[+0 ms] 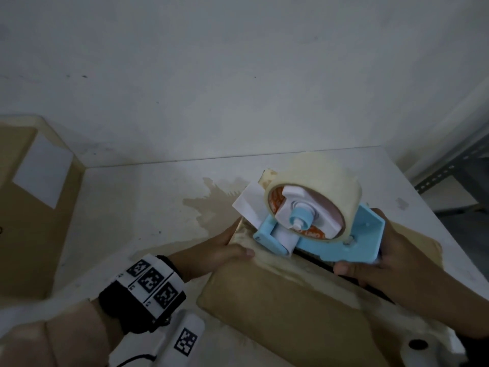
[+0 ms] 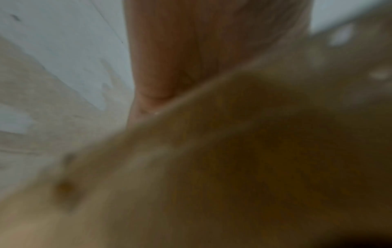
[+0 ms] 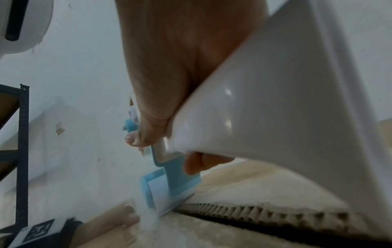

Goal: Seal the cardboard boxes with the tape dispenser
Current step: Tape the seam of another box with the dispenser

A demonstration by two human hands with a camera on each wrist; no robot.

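Observation:
A blue and white tape dispenser with a large roll of clear tape sits on the top of a brown cardboard box, its roller end at the far edge by the open seam. My right hand grips the dispenser's handle; in the right wrist view the white handle fills the frame and the blue roller touches the flap. My left hand grips the box's far left edge, thumb on top. The left wrist view shows blurred cardboard and fingers.
The box lies on a white stained table against a white wall. A second cardboard box with a white label stands at the left. A metal shelf frame is at the right beyond the table edge.

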